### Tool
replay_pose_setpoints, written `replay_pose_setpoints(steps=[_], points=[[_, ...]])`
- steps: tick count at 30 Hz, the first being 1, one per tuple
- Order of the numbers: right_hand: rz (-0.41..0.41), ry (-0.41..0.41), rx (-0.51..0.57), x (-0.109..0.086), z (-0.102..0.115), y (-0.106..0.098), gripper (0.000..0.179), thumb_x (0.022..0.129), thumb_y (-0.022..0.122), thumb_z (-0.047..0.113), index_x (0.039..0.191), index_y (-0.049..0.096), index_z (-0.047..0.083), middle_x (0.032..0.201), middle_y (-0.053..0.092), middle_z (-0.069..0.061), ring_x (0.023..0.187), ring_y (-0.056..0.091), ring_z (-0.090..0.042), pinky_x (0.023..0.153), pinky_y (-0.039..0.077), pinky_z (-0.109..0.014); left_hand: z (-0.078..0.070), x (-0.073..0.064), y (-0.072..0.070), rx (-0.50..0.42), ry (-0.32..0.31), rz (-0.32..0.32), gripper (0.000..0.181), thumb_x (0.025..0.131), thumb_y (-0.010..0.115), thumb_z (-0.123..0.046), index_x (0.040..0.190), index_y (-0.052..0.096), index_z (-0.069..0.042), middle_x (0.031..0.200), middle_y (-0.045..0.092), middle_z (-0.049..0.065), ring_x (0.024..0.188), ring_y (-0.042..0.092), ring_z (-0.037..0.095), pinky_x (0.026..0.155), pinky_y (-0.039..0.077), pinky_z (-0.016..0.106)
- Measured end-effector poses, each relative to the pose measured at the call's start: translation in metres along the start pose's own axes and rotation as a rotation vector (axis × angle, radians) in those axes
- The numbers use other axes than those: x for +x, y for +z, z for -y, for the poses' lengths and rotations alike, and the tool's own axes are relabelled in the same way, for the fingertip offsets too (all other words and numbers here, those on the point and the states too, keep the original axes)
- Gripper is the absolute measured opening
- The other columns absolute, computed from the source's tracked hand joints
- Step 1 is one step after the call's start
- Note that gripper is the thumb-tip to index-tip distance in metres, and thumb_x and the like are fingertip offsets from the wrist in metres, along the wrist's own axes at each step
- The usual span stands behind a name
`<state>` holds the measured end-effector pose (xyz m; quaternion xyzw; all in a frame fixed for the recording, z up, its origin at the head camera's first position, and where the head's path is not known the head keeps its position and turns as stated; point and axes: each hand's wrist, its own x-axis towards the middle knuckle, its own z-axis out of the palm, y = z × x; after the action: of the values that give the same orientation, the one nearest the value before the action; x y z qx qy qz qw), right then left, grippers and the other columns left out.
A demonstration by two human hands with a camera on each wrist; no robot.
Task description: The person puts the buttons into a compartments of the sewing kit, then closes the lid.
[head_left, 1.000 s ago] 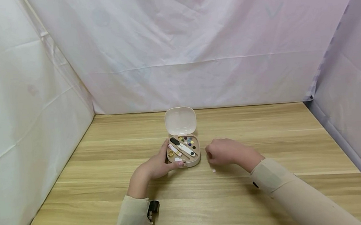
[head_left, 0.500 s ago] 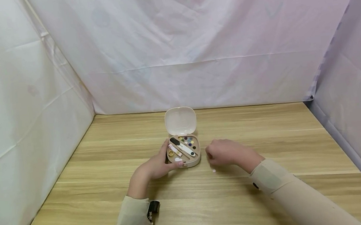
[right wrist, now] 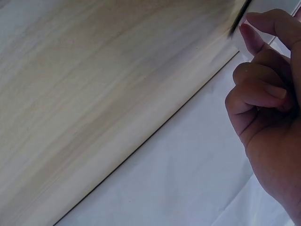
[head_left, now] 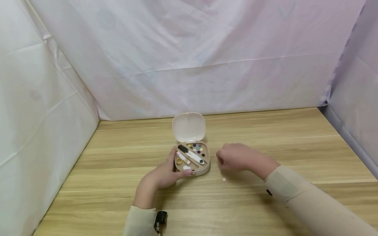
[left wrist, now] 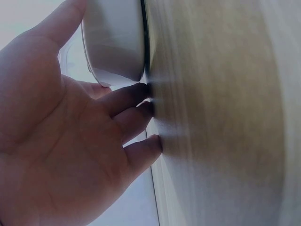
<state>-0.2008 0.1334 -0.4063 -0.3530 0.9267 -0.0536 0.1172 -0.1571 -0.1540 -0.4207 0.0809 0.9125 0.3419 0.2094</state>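
Observation:
A small sewing kit box [head_left: 203,171] sits on the table with its pale lid [head_left: 189,127] standing up behind it. In its tray are a black-and-white tool [head_left: 194,156], a yellow ring [head_left: 178,160] and several coloured buttons [head_left: 198,151]. My left hand [head_left: 164,174] grips the box, thumb across the front and fingers along its left side. Just right of the box, my right hand [head_left: 236,157] is low over the table with curled fingers. In the right wrist view its thumb and index tips come close together, with nothing visible between them. A small white button [head_left: 224,179] lies below that hand.
The wooden table [head_left: 199,217] spreads around the box. White cloth sheets [head_left: 202,47] hang behind it and on both sides. A black wrist device [head_left: 160,217] sticks out from the left sleeve.
My right hand has shifted slightly away from the box, to the right and upward in the head view, showing more of the white button. The left hand and box stay in place.

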Motion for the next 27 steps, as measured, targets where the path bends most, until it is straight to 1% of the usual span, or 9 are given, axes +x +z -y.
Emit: replay_pose_setpoints(steps=[5, 12, 20, 27], points=[[-0.006, -0.014, 0.005, -0.0003, -0.0008, -0.0003, 0.012, 0.09, 0.07, 0.011, 0.079, 0.07, 0.015, 0.072, 0.067, 0.003, 0.062, 0.057, -0.011, 0.062, 0.054, -0.033, -0.0004, -0.0003, -0.0006, -0.005, 0.001, 0.002, 0.115, 0.098, 0.071, -0.058, 0.173, -0.006, -0.016, 0.172, 0.026, 0.031, 0.155, 0.037, 0.049, 0.128, 0.032, 0.062], [-0.005, -0.02, 0.034, 0.0001, -0.0024, 0.0045, 0.016, 0.091, 0.067, 0.009, 0.077, 0.067, 0.015, 0.068, 0.063, 0.005, 0.059, 0.052, -0.009, 0.057, 0.048, -0.029, -0.001, -0.0012, -0.001, -0.004, -0.007, 0.008, 0.115, 0.098, 0.07, -0.059, 0.173, -0.007, -0.017, 0.173, 0.024, 0.03, 0.156, 0.037, 0.048, 0.128, 0.033, 0.061], [-0.022, -0.014, 0.015, -0.0006, -0.0028, 0.0021, 0.015, 0.09, 0.069, 0.011, 0.076, 0.068, 0.017, 0.07, 0.064, 0.006, 0.061, 0.054, -0.01, 0.059, 0.05, -0.031, -0.0003, -0.0009, -0.001, 0.0, -0.007, 0.005, 0.115, 0.098, 0.07, -0.059, 0.173, -0.007, -0.017, 0.173, 0.025, 0.03, 0.156, 0.037, 0.048, 0.128, 0.033, 0.062], [0.012, -0.002, 0.055, -0.0015, -0.002, 0.0033, 0.015, 0.091, 0.068, 0.009, 0.078, 0.069, 0.016, 0.071, 0.065, 0.005, 0.062, 0.056, -0.01, 0.061, 0.052, -0.031, 0.0008, -0.0005, -0.0002, 0.002, -0.003, 0.002, 0.115, 0.098, 0.07, -0.059, 0.173, -0.006, -0.017, 0.172, 0.027, 0.031, 0.155, 0.039, 0.049, 0.127, 0.033, 0.062]])
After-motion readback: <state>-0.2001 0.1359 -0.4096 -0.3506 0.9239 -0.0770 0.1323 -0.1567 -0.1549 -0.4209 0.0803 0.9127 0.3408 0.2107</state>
